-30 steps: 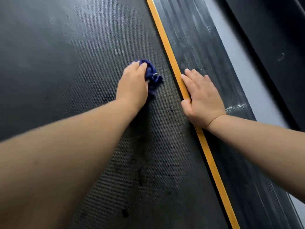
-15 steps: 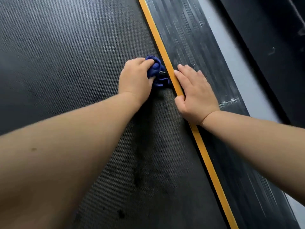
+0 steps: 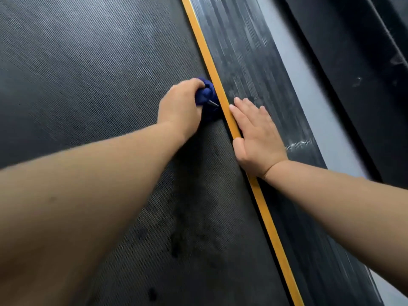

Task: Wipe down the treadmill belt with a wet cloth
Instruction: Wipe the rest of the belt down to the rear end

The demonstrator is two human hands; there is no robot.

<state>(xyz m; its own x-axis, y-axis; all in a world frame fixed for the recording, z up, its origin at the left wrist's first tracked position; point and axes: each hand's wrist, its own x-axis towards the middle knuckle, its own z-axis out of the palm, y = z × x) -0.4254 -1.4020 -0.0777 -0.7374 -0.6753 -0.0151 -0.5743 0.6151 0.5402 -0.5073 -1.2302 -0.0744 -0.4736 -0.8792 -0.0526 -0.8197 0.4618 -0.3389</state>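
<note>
So, only the head view is given, and everything can be placed off the yellow stripe (image 3: 249, 166) that runs along the edge of the treadmill belt (image 3: 92, 80). On the belt side of that stripe, touching it, a bunched-up blue cloth (image 3: 206, 97) is clamped in the left hand (image 3: 180, 109), fingers curled closed over the top of it so it's pressed into the textured surface. It's probably balled up like that so more pressure can be put on a small patch, and it's likely pushed right against the stripe because that seam is where grime would collect. On the other side of the stripe, the right hand (image 3: 257, 138) is laid flat and open on the ribbed side rail (image 3: 247, 62), nothing held, thumb edge resting along the stripe; it seems to be used as a brace so weight can be leaned forward. Darker, blotchy patches can be seen on the belt nearer the camera than the cloth, which could be damp from wiping or dirt, hard to call. Plenty of belt away from the stripe looks greyish and dusty, so the job is judged to be far from finished.
</note>
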